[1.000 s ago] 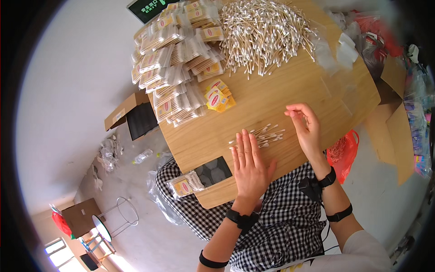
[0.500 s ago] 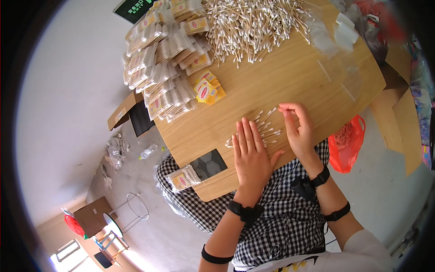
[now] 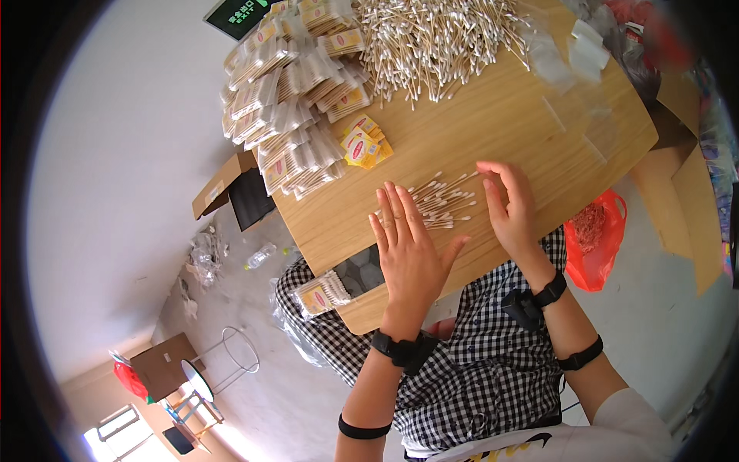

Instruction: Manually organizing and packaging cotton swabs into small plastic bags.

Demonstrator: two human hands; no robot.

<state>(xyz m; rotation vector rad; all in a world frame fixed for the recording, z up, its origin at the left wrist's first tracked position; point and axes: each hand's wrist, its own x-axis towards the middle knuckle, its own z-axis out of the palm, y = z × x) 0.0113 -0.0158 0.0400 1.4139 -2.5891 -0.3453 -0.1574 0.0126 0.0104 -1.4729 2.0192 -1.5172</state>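
A small loose bunch of cotton swabs (image 3: 448,202) lies fanned out on the wooden table (image 3: 493,131), between my two hands. Over the left side of the bunch is my left hand (image 3: 409,250), palm down, with its fingers stretched and thumb out to the side; it covers some swab ends. My right hand (image 3: 509,206) stands on edge at the right of the bunch. Its fingers curve, thumb and forefinger stay apart, and nothing shows between them. Farther back spreads a large heap of cotton swabs (image 3: 439,50).
Filled swab packets (image 3: 289,100) are piled at the back left, beside several yellow cards (image 3: 366,142). One packet (image 3: 319,296) lies by a dark recess (image 3: 360,271) near the table's front edge. Clear plastic sleeves (image 3: 587,54) lie back right; a red bag (image 3: 600,246) stands beyond the right edge.
My left hand has slid left, uncovering more of the swabs, which now lie closer together. The right hand has barely moved. The whole view has shifted slightly.
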